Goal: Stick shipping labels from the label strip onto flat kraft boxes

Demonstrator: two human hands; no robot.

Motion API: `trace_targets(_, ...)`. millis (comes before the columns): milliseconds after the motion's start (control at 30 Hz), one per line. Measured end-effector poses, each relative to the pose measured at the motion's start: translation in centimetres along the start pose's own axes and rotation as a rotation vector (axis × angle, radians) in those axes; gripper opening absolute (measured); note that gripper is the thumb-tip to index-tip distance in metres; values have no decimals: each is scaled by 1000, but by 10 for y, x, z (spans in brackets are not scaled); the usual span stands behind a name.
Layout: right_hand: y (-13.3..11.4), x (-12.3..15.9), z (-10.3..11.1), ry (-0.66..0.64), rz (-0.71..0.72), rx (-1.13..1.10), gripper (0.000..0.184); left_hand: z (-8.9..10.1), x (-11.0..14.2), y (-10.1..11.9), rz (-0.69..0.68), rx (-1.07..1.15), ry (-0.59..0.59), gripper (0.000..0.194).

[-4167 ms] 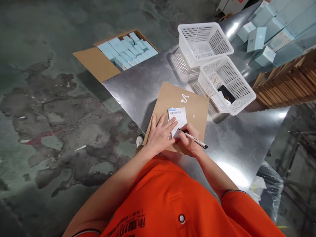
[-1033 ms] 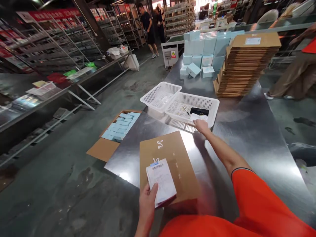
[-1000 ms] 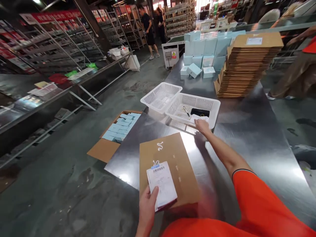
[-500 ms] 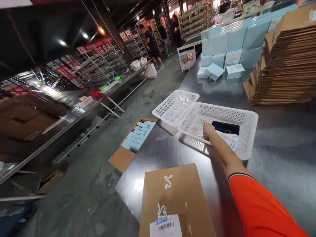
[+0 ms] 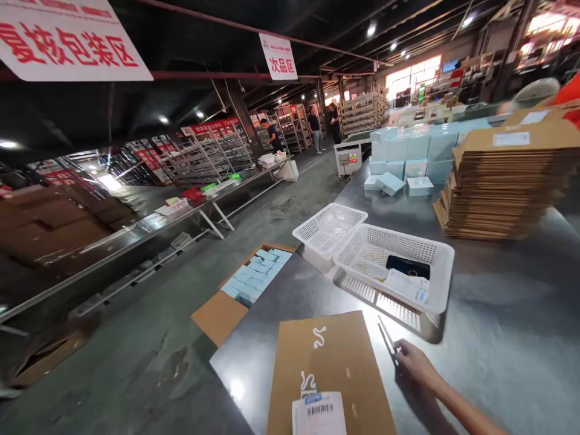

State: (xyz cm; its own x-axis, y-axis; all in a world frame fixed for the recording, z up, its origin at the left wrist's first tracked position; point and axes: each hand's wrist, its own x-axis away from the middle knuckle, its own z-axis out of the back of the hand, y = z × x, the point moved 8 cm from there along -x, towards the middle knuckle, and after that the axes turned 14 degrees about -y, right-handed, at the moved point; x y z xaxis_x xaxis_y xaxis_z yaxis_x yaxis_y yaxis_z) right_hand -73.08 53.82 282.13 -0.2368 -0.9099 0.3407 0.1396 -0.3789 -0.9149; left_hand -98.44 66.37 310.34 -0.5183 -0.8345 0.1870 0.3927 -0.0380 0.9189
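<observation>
My right hand (image 5: pixel 414 362) is above the steel table, between the cardboard box and the larger basket. Its fingers are closed on a slim two-pronged metal tool (image 5: pixel 386 336) whose tips point up and left; its exact kind is unclear. To its left lies a closed cardboard box (image 5: pixel 333 356) with white squiggle marks and a barcode label (image 5: pixel 319 417). Beyond the hand stands a white perforated basket (image 5: pixel 441 284) holding a dark phone (image 5: pixel 403 267) and white papers (image 5: pixel 408 285). My left hand is out of view.
A second white basket (image 5: pixel 312 244) touches the first. Flattened cartons (image 5: pixel 502 199) are stacked at right, light-blue boxes (image 5: pixel 417 145) behind. An open carton of blue boxes (image 5: pixel 258 275) sits beyond the table's left edge. Several people stand far off; an orange sleeve (image 5: pixel 568 96) shows at far right.
My right hand has come out of the larger basket, toward me, carrying the slim metal tool. The view has tilted up, bringing hanging signs into sight.
</observation>
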Motion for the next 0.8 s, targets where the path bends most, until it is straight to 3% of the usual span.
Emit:
trace_targets(33, 11, 9, -8, -18, -37, -25, 31, -1, 25, -15, 8, 26, 2, 53)
trace_targets(100, -4, 24, -9, 32, -22, -3, 43, -4, 67, -48, 25, 70, 1, 47)
trace_targets(200, -95, 60, 1, 258, 183, 128, 48, -7, 106, -93, 71, 139, -6, 58)
trace_targets(233, -130, 71, -9, 214, 260, 144, 45, -7, 113, -105, 88, 175, -8, 61)
trace_targets(300, -186, 88, -54, -93, 327, 204, 40, -7, 122, -122, 101, 263, -5, 61)
trace_targets(367, -220, 105, -105, -380, 366, 226, 35, -6, 129, -127, 41, 297, -13, 53)
trace_targets(400, -229, 113, -127, -483, 382, 199, 35, -2, 133, -130, 22, 326, 20, 52)
trace_targets(467, -234, 122, -159, -555, 365, 139, 36, 4, 143, -137, 3, 444, 61, 53)
trace_targets(667, -221, 135, -219, -591, 276, 177, 39, 32, 189, -180, 167, 911, 250, 69)
trace_targets(800, -223, 139, -244, -505, 312, 237, 43, 52, 217, -214, 219, 1056, 353, 56)
